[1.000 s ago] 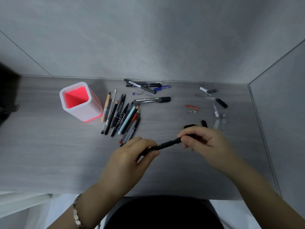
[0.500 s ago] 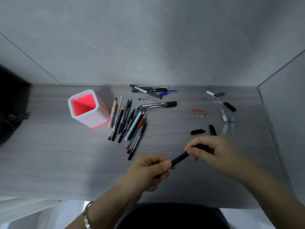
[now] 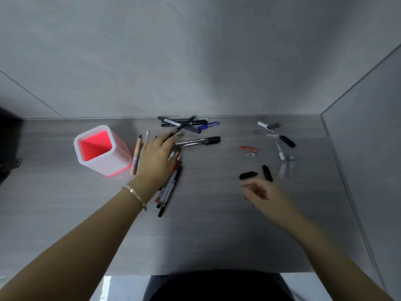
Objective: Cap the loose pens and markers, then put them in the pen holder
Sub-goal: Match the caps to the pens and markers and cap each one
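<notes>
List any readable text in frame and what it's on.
None is readable.
Thick marker: pale print along the barrel, too blurred to read.
Thin black pen by the left wrist: white lettering, too small.
Pen at the back: white label, illegible.

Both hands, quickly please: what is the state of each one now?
Left hand: over the pen pile, a thin dark pen at its fingertips; grip unclear.
Right hand: blurred, fingers curled, near the black caps; cannot tell if it holds anything.
</notes>
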